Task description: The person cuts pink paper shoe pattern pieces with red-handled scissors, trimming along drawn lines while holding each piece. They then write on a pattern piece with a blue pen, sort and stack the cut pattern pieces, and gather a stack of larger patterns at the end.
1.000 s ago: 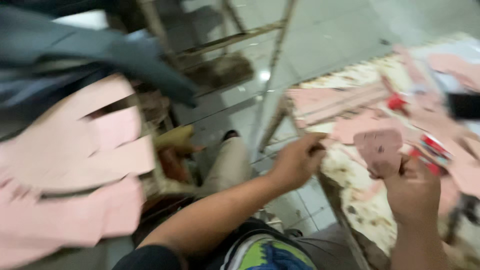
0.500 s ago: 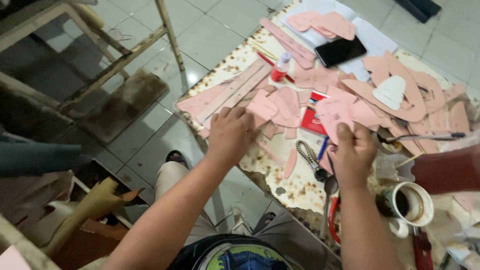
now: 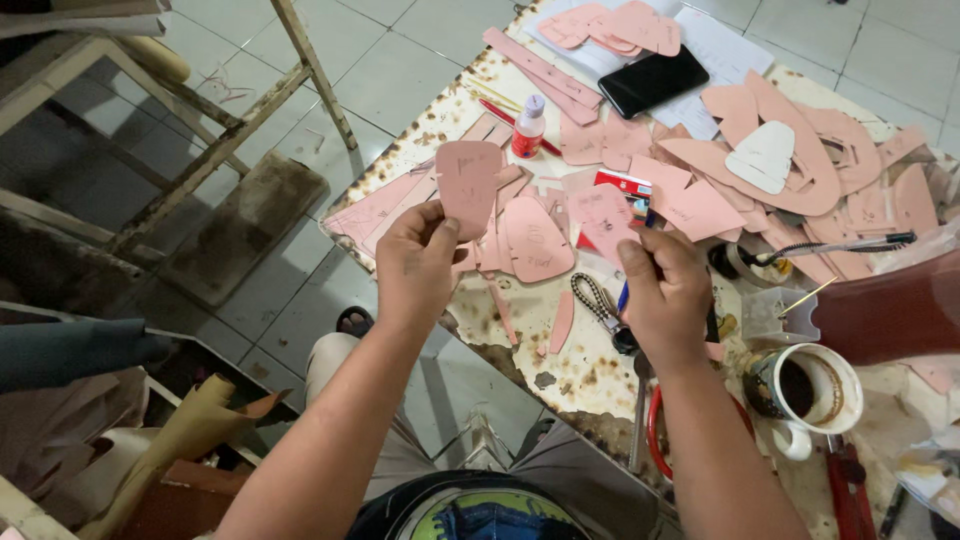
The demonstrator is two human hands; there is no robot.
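Observation:
My left hand (image 3: pixel 418 262) holds up a pink cut piece (image 3: pixel 468 184) with a rounded top, pinched by its lower edge above the table's near-left side. My right hand (image 3: pixel 664 290) grips another pink piece (image 3: pixel 604 214) together with a blue pen (image 3: pixel 624 294). Between the two hands a pink shield-shaped piece (image 3: pixel 535 240) lies flat on the stained white table (image 3: pixel 560 360). Many more pink cut shapes are strewn over the table beyond the hands.
On the table are a black phone (image 3: pixel 652 80), a small glue bottle (image 3: pixel 529 128), a white pattern piece (image 3: pixel 762 156), a cup of dark drink (image 3: pixel 800 390), a braided cord with keys (image 3: pixel 598 300) and red-handled scissors (image 3: pixel 655 430). A wooden frame (image 3: pixel 240 120) stands on the tiled floor at left.
The view swung from the left rack of pink material back onto the table. Both hands rose from the table edge, and the left one now lifts a pink piece clear of the pile.

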